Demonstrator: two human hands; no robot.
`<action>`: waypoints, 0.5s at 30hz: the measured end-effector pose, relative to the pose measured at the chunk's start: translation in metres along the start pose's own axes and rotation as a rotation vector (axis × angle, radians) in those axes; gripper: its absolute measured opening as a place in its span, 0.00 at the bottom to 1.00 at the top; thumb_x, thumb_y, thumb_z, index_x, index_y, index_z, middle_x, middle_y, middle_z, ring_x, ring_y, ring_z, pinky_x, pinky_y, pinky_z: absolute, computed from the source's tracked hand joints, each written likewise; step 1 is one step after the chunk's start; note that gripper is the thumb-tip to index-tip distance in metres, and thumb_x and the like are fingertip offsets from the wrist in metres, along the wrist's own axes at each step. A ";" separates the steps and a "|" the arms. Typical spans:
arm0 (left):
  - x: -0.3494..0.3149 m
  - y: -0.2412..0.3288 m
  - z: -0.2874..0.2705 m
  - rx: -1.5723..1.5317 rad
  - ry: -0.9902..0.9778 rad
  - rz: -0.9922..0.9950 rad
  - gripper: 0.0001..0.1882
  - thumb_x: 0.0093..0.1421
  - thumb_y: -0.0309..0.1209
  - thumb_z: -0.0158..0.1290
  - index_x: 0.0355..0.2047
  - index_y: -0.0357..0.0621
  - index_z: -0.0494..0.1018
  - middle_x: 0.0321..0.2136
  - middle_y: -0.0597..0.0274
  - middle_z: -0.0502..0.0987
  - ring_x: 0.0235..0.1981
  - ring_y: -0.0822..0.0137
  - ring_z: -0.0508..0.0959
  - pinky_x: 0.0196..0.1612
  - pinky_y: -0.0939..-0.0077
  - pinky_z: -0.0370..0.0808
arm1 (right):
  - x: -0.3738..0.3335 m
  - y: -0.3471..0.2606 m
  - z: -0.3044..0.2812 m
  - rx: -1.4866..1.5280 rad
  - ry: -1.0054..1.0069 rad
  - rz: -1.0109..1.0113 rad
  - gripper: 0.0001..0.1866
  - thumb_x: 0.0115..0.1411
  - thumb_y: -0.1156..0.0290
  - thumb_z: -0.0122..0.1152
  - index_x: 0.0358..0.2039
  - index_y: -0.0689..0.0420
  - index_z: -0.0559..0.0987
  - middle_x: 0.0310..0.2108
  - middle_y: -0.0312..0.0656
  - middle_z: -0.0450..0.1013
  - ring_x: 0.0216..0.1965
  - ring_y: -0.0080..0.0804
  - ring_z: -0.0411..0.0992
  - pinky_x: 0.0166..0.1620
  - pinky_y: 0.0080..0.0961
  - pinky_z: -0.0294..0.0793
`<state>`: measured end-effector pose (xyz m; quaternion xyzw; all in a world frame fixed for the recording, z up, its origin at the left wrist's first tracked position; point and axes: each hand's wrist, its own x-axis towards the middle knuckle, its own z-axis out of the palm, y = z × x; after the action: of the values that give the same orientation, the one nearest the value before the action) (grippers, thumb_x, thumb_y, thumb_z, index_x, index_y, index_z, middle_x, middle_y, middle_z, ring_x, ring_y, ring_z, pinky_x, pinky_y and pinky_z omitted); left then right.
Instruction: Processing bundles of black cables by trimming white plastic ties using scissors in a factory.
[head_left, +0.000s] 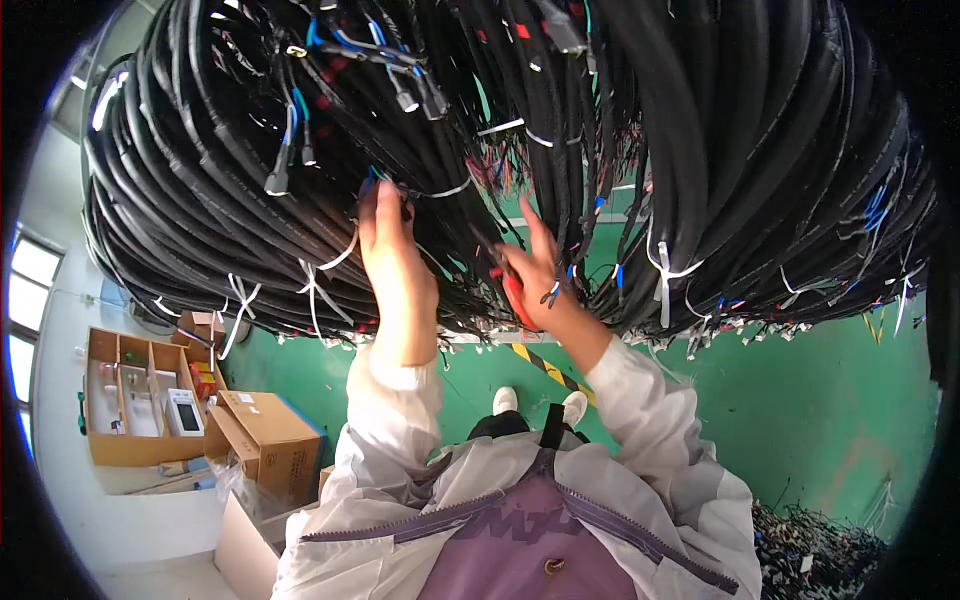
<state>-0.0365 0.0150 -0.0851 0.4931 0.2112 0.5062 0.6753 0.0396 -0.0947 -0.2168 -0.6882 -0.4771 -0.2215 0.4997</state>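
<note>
Thick bundles of black cables hang across the whole upper view, bound in places with white zip ties. My left hand reaches up into the left bundle, its thumb raised and fingers closed around a few black cables; a blue wire end shows by the fingertips. To its right, my right hand has a red-handled hand tool in the palm, the index finger stretched upward. The tool's tip is hidden among the cables, so whether it is pliers or cutters I cannot tell. Loose connectors dangle above.
A wooden shelf unit and an open cardboard box stand at the left. On the green floor runs a yellow-black tape strip near my shoes. A heap of dark cables lies at the lower right.
</note>
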 end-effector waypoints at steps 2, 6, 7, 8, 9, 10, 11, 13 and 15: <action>0.007 -0.007 0.012 0.130 0.040 0.044 0.14 0.61 0.33 0.49 0.46 0.40 0.68 0.35 0.66 0.73 0.39 0.73 0.71 0.43 0.77 0.69 | 0.006 0.015 0.009 0.143 -0.125 0.118 0.17 0.43 0.86 0.56 0.37 0.58 0.75 0.54 0.54 0.61 0.48 0.52 0.66 0.47 0.34 0.69; 0.026 -0.026 -0.012 0.466 -0.078 0.297 0.09 0.63 0.34 0.46 0.36 0.42 0.69 0.29 0.67 0.72 0.25 0.76 0.70 0.29 0.84 0.68 | -0.004 0.018 0.001 0.257 -0.271 0.226 0.20 0.46 0.89 0.51 0.41 0.61 0.72 0.37 0.47 0.67 0.39 0.43 0.71 0.39 0.30 0.71; 0.021 -0.025 -0.018 0.515 -0.115 0.339 0.10 0.64 0.35 0.43 0.30 0.43 0.67 0.20 0.68 0.69 0.19 0.78 0.67 0.22 0.86 0.63 | -0.006 0.003 -0.008 0.427 -0.342 0.504 0.17 0.49 0.86 0.51 0.41 0.61 0.72 0.36 0.45 0.67 0.36 0.38 0.71 0.38 0.29 0.71; 0.018 -0.019 -0.025 0.469 -0.193 0.272 0.11 0.64 0.35 0.43 0.28 0.42 0.66 0.17 0.68 0.67 0.17 0.78 0.65 0.20 0.86 0.61 | -0.003 -0.015 -0.021 0.592 -0.406 0.782 0.14 0.53 0.83 0.50 0.41 0.60 0.72 0.34 0.43 0.68 0.34 0.33 0.71 0.37 0.27 0.71; 0.015 -0.014 -0.029 0.420 -0.274 0.203 0.13 0.64 0.35 0.42 0.26 0.41 0.65 0.14 0.68 0.64 0.14 0.79 0.63 0.18 0.86 0.59 | -0.001 -0.023 -0.032 0.727 -0.492 1.001 0.11 0.59 0.72 0.46 0.41 0.59 0.74 0.32 0.40 0.70 0.33 0.24 0.71 0.36 0.23 0.71; 0.009 -0.008 -0.022 0.292 -0.315 0.074 0.15 0.65 0.36 0.40 0.24 0.42 0.65 0.12 0.69 0.64 0.13 0.79 0.62 0.17 0.86 0.58 | -0.010 -0.027 -0.037 0.640 -0.463 0.726 0.13 0.61 0.68 0.44 0.42 0.59 0.74 0.33 0.40 0.71 0.33 0.24 0.70 0.36 0.22 0.71; 0.009 -0.001 -0.019 0.240 -0.388 -0.007 0.16 0.65 0.37 0.40 0.23 0.42 0.65 0.12 0.68 0.64 0.13 0.78 0.62 0.17 0.85 0.58 | -0.018 -0.031 -0.040 0.544 -0.435 0.454 0.16 0.62 0.64 0.42 0.42 0.59 0.75 0.33 0.40 0.72 0.33 0.23 0.70 0.36 0.21 0.71; 0.008 0.014 -0.021 0.108 -0.516 -0.166 0.19 0.66 0.39 0.39 0.22 0.42 0.65 0.11 0.66 0.64 0.12 0.75 0.62 0.17 0.84 0.59 | -0.005 -0.065 -0.055 1.192 -0.461 0.995 0.16 0.62 0.67 0.45 0.45 0.61 0.74 0.36 0.44 0.73 0.35 0.25 0.70 0.40 0.22 0.71; 0.006 0.025 -0.026 0.022 -0.628 -0.280 0.20 0.66 0.41 0.38 0.21 0.43 0.65 0.11 0.66 0.64 0.12 0.75 0.62 0.17 0.83 0.58 | 0.002 -0.099 -0.059 1.081 -0.435 0.668 0.15 0.58 0.74 0.50 0.45 0.63 0.73 0.36 0.45 0.73 0.36 0.28 0.71 0.39 0.23 0.71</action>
<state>-0.0664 0.0325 -0.0730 0.5985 0.0640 0.2299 0.7647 -0.0365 -0.1425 -0.1444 -0.4806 -0.3722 0.3588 0.7083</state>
